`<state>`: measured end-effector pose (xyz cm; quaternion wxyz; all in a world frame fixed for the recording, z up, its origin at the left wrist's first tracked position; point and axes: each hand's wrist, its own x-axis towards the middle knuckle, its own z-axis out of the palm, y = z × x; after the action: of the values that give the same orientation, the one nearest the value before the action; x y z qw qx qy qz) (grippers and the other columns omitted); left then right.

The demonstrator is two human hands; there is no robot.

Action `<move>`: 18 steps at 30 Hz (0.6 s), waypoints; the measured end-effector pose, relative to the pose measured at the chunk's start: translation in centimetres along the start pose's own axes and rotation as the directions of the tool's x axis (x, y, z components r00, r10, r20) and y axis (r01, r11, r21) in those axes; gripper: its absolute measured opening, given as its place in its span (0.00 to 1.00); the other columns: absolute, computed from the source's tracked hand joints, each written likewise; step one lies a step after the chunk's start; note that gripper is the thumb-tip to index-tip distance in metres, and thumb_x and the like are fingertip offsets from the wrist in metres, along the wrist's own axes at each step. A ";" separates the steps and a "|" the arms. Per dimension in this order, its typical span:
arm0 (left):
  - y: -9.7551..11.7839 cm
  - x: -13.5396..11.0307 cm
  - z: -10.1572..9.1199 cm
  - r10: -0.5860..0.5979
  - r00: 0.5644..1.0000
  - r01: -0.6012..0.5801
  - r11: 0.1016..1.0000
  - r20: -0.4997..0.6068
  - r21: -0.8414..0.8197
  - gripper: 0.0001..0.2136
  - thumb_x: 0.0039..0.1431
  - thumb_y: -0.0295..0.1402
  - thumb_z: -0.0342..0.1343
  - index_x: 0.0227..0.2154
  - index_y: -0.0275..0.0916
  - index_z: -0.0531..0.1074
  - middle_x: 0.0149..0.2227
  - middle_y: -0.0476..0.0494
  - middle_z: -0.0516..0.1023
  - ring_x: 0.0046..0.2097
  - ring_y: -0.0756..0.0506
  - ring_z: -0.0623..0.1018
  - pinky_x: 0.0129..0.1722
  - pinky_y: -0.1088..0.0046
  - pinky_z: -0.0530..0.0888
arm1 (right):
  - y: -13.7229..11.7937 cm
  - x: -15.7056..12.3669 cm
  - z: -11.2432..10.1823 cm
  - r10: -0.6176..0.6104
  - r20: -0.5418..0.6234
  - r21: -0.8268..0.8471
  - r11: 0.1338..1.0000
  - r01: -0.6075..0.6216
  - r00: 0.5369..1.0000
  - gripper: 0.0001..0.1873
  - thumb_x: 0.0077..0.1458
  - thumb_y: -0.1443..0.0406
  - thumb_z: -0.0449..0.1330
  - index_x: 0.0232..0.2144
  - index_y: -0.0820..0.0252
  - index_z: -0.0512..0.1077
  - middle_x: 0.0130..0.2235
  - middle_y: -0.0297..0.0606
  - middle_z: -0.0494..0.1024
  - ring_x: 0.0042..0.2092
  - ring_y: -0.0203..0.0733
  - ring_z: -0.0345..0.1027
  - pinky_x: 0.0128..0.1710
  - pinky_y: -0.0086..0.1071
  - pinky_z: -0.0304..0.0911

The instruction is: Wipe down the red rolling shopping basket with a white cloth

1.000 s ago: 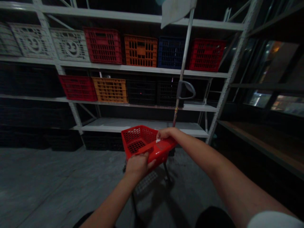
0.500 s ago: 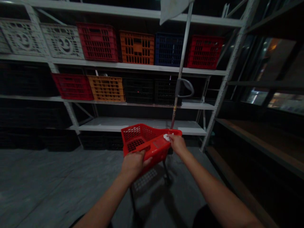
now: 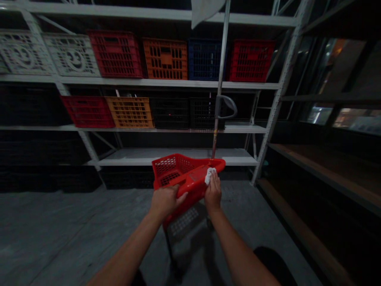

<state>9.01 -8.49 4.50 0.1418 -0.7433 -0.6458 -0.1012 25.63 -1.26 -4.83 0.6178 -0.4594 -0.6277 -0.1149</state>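
Note:
A red plastic shopping cart (image 3: 195, 182) stands in front of me, its basket toward the shelves. My left hand (image 3: 165, 201) is closed round the left part of its handle edge. My right hand (image 3: 213, 192) presses a crumpled white cloth or tissue (image 3: 210, 174) against the right part of the same red edge. A metal pole (image 3: 222, 75) with a grey loop handle (image 3: 228, 107) rises from the cart's far right side, with a pale sheet (image 3: 205, 10) at its top.
White metal shelving (image 3: 178, 162) spans the view behind the cart. It carries red, orange (image 3: 166, 59), yellow (image 3: 131, 113), blue, white and black crates. Darker shelves with wooden boards (image 3: 312, 171) line the right side. Grey concrete floor (image 3: 59, 230) lies around the cart.
My right hand has moved with the white cloth from the top of the cart's handle edge down to its near side. My left hand keeps its hold. The view has shifted slightly.

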 end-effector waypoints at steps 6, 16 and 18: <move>-0.3 0.3 0.2 0.020 1.000 -0.020 1.000 -0.009 0.022 0.24 0.53 0.51 0.36 0.40 0.42 0.69 0.35 0.41 0.77 0.35 0.42 0.75 0.31 0.70 0.65 | -6.7 -3.4 0.8 -0.082 0.145 0.069 0.995 0.073 0.986 0.26 0.58 0.71 0.40 0.59 0.64 0.48 0.59 0.45 0.55 0.62 0.42 0.38 0.57 0.46 0.47; -2.8 -0.7 0.4 0.021 1.000 -0.021 1.000 0.002 -0.001 0.26 0.52 0.54 0.36 0.45 0.45 0.67 0.38 0.41 0.77 0.38 0.42 0.75 0.34 0.69 0.66 | 1.3 2.8 -2.1 -0.115 0.109 -0.099 0.987 0.126 0.987 0.21 0.52 0.74 0.43 0.45 0.62 0.68 0.46 0.44 0.73 0.51 0.39 0.63 0.58 0.48 0.35; -3.3 -0.8 0.3 0.020 1.000 -0.020 1.000 0.015 -0.018 0.26 0.52 0.54 0.37 0.44 0.44 0.67 0.39 0.41 0.76 0.39 0.42 0.74 0.36 0.69 0.66 | 3.2 4.1 -3.0 -0.070 0.152 -0.161 0.982 0.094 0.986 0.21 0.50 0.74 0.44 0.43 0.61 0.69 0.45 0.42 0.73 0.49 0.39 0.65 0.58 0.48 0.33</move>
<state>5.58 -8.72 4.23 0.1311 -0.7518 -0.6385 -0.1001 30.70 0.14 -1.92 0.5241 -0.4905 -0.6778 -0.1587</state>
